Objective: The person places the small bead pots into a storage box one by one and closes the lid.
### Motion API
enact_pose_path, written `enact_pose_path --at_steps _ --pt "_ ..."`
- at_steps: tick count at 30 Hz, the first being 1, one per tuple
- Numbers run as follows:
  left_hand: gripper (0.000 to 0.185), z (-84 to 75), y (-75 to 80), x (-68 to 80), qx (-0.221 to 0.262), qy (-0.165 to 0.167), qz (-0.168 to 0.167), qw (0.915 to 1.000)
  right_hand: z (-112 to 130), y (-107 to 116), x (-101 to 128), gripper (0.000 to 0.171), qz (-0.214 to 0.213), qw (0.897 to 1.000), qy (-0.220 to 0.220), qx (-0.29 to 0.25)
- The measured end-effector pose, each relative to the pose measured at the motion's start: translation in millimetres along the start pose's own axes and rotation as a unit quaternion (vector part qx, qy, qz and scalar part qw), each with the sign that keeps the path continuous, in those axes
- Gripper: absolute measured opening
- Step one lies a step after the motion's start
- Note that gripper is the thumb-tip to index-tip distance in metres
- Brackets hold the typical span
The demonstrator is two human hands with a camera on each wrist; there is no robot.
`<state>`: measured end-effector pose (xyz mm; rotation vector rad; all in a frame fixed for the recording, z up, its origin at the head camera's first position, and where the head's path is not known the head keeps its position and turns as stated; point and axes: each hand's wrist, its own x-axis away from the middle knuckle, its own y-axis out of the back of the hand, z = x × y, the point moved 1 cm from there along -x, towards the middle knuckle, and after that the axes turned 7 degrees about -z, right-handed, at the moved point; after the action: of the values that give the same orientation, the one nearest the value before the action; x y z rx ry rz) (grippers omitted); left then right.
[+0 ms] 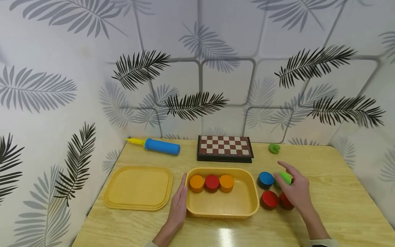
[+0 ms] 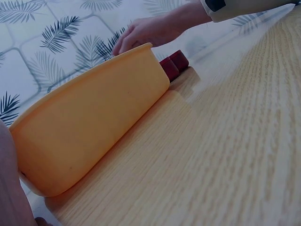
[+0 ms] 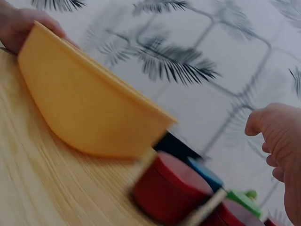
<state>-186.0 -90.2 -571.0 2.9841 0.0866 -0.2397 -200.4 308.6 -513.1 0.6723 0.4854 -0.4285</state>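
A yellow bin [image 1: 247, 206] sits mid-table and holds an orange disc [image 1: 196, 183], a red disc [image 1: 212, 182] and another orange disc [image 1: 226, 182] in a row. My left hand [image 1: 182, 192] lies flat against the bin's left wall [image 2: 94, 127], fingers straight. To the right of the bin lie a blue disc [image 1: 266, 179], a green disc [image 1: 287, 177] and two red discs [image 1: 269, 199]. My right hand [image 1: 285, 173] hovers over the green disc with fingers loosely spread; the right wrist view shows its fingers [image 3: 282, 155] apart from the green disc [image 3: 244, 200].
A flat yellow lid [image 1: 139, 187] lies left of the bin. At the back stand a blue pump [image 1: 162, 146], a folded chessboard [image 1: 225, 148] and a small green piece [image 1: 274, 148]. Patterned walls close in the wooden table [image 1: 339, 192] on three sides.
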Motion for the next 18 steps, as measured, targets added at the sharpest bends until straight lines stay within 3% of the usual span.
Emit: enact_pose_path --at_steps 6,9,18 --pt "0.055 2.1 -0.2 -0.1 -0.001 -0.001 0.001 1.0000 -37.0 32.0 3.4 0.051 -0.036 0.994 -0.102 0.025" --pt "0.055 2.4 -0.5 -1.1 0.001 -0.003 0.002 1.0000 -50.6 44.0 7.1 0.057 -0.033 0.989 -0.143 0.036" --pt "0.054 3.0 -0.6 -0.2 -0.002 -0.005 -0.001 1.0000 -83.0 52.8 20.8 0.071 0.002 0.981 -0.192 0.029"
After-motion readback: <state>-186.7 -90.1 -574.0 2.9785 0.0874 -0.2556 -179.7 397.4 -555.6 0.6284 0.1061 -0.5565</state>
